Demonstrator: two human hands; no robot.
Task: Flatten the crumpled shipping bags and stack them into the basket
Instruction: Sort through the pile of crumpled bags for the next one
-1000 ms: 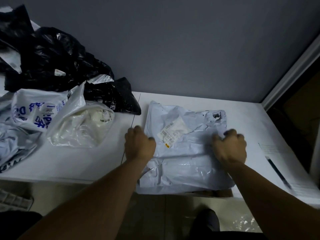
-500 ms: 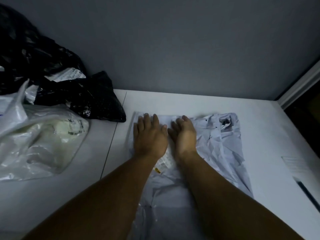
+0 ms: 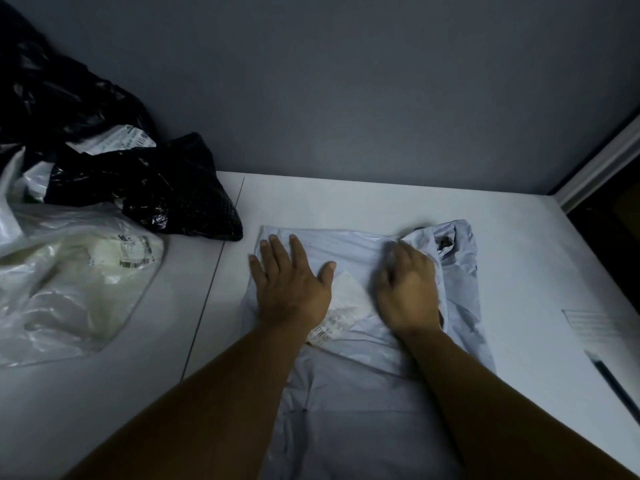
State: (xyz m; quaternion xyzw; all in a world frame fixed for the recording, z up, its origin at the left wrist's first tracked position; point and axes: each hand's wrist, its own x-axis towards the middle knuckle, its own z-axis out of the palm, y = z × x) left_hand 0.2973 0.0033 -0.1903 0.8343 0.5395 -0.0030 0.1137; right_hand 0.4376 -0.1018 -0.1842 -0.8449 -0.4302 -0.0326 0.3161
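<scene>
Item: grey shipping bag (image 3: 346, 393), mid-table (image 3: 519, 254), part-flattened. L hand (image 3: 287, 285) spread flat on it; R hand (image 3: 405, 292) blurred, prob. flat too. Outstanding: crumpled pile (image 3: 104, 168) at left, unstacked; basket not seen.

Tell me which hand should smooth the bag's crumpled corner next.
Probably the right hand: it lies beside the crumpled corner of the grey shipping bag, while the left hand presses its opposite side flat.

Left grip (image 3: 291, 289) and right grip (image 3: 408, 292) are bare, forearms (image 3: 214, 393) too.
</scene>
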